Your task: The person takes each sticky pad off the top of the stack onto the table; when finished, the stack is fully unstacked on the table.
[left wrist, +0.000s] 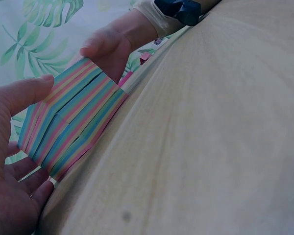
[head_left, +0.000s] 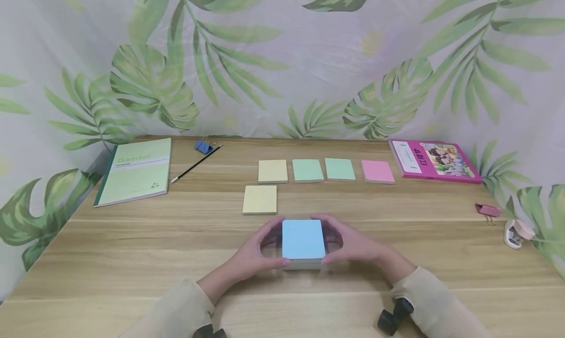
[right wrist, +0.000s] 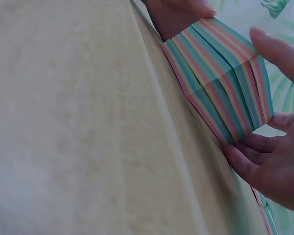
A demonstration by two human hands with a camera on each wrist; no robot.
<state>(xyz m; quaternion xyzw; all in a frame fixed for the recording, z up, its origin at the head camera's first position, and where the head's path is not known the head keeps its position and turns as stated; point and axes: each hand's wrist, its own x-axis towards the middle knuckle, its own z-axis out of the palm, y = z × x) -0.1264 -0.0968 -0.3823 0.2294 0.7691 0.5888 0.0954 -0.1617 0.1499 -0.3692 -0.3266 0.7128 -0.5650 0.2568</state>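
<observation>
Fingers (head_left: 270, 230) of both hands clasp the upright note block (head_left: 303, 245), long axis running away from the person.

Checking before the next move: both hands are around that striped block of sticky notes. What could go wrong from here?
1. The note block is held only at its sides by the left hand and right hand; its layers already sit offset, so it may splay or split.
2. Pushed forward, it could hit the yellow pad.
</observation>
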